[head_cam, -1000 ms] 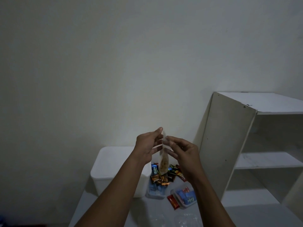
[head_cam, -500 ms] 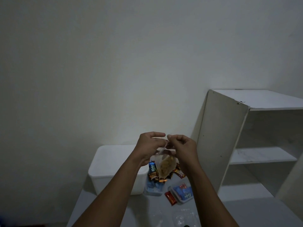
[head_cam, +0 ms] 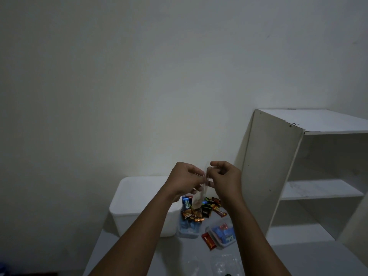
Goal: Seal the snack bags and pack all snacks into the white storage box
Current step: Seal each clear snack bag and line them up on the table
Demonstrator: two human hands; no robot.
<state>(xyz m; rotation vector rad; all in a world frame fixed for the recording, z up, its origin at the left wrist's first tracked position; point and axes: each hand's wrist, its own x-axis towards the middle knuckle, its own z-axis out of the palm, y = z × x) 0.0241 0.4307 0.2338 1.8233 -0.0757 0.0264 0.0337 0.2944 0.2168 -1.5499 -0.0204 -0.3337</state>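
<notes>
A small clear snack bag (head_cam: 200, 196) with pale brown contents hangs in the air between my hands. My left hand (head_cam: 184, 181) and my right hand (head_cam: 226, 181) both pinch its top edge, close together. Below them, on the table, the white storage box (head_cam: 127, 204) stands at the left, partly hidden by my left forearm. A heap of wrapped candies (head_cam: 201, 212) lies beside the box. A clear bag of blue snacks (head_cam: 188, 229) and another clear bag with blue and red packs (head_cam: 224, 235) lie in front of the heap.
A white shelf unit (head_cam: 278, 176) stands at the right, its side panel close to my right hand. A red wrapper (head_cam: 208, 240) lies on the table (head_cam: 173, 259). Clear empty bags (head_cam: 225, 264) lie at the near edge. A plain wall is behind.
My hands have closed in on the bag's top edge and drawn together. The bag has turned from face-on to edge-on and hangs narrower.
</notes>
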